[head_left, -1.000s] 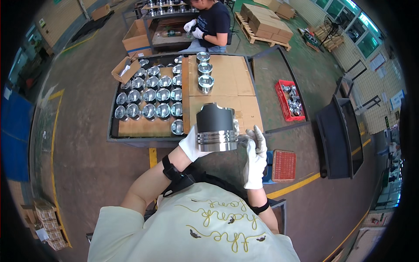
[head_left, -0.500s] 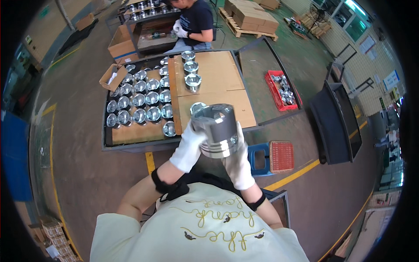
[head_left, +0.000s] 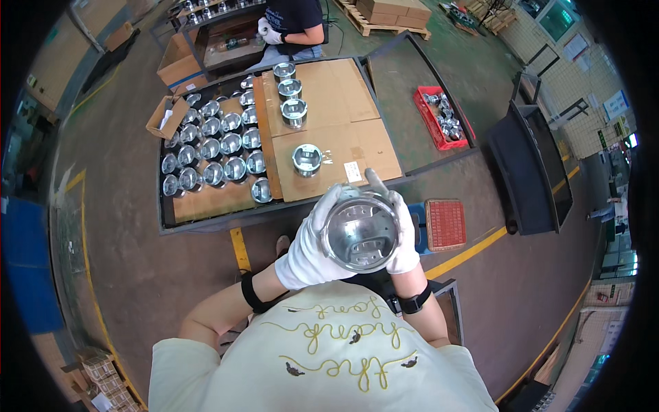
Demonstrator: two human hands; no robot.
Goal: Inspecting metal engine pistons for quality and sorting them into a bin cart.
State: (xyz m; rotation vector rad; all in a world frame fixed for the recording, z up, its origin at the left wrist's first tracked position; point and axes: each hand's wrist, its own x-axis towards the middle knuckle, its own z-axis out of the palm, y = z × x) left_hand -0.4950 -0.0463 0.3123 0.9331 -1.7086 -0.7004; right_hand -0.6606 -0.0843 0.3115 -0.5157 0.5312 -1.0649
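A metal engine piston (head_left: 361,232) is held in front of my chest, its shiny round crown facing up toward me. My white-gloved left hand (head_left: 309,248) wraps its left side, and my right hand (head_left: 405,237), also gloved, grips the right side with a finger pointing up past the rim. On the cardboard sheet (head_left: 350,141) just beyond stands a single piston (head_left: 307,159). Farther back on the same sheet, three more stand in a row, among them a piston (head_left: 294,112). Left of the sheet, rows of pistons (head_left: 231,143) fill the table.
A small open carton (head_left: 167,117) rests on the table's left edge. A red crate (head_left: 439,118) of metal parts lies right of the table, and a blue stool with a red woven seat (head_left: 445,224) stands near my right. A dark cart (head_left: 525,182) is farther right. A co-worker (head_left: 295,27) sits beyond.
The piston in my hands has tipped from side-on to crown up and moved slightly lower and right. My view has shifted, showing the lone piston on the cardboard fully.
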